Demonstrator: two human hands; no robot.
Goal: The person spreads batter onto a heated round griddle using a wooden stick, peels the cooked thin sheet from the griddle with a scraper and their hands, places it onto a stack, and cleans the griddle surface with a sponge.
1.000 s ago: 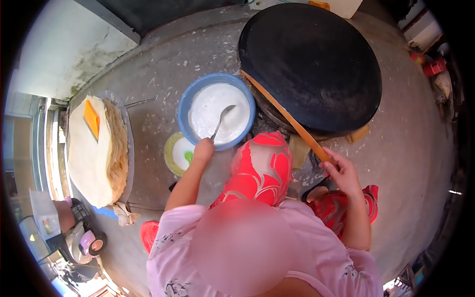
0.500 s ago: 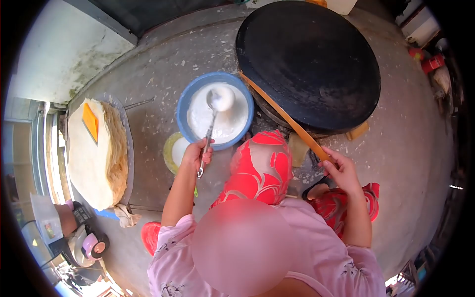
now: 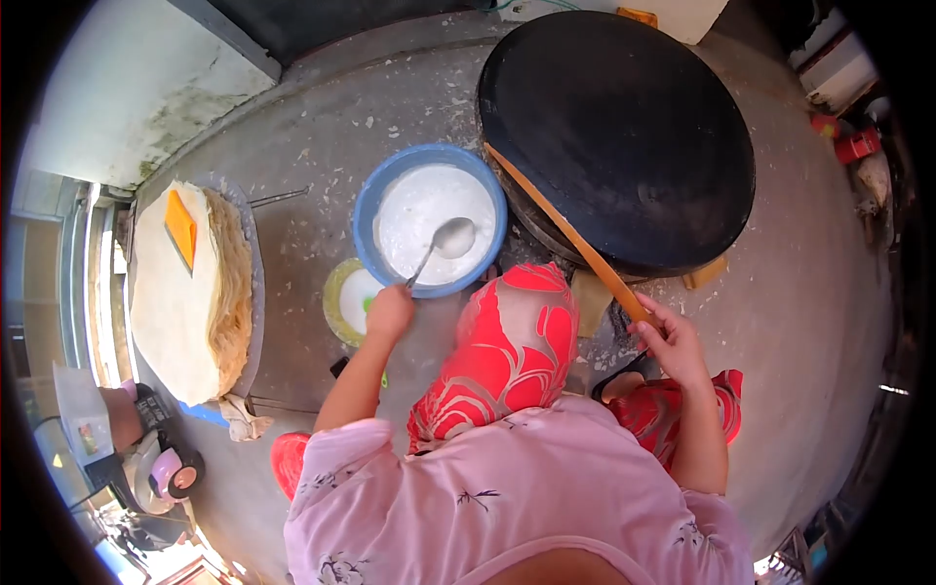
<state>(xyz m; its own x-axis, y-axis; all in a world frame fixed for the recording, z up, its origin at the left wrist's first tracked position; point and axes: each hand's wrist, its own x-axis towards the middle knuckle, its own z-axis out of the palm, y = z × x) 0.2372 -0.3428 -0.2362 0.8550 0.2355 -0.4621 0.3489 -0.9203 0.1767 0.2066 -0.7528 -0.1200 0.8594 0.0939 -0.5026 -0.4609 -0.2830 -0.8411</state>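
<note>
My left hand is closed around the handle of a metal ladle. The ladle's bowl is at the near right part of the white batter in a blue basin; whether it touches the surface I cannot tell. My right hand grips one end of a long, flat wooden stick. The stick's far end rests along or just over the left edge of a large round black griddle. Beside the basin, a yellow-green bowl has something white in it.
At the left, a tall stack of thin pale flatbreads lies on a round board, with an orange and grey scraper on top. My knee in red patterned cloth is between basin and griddle. An electric fan-like device stands lower left.
The ladle's bowl has come back toward me and to the right within the basin, its handle now more slanted. My right hand and the stick look nearly unchanged; the view has shifted slightly.
</note>
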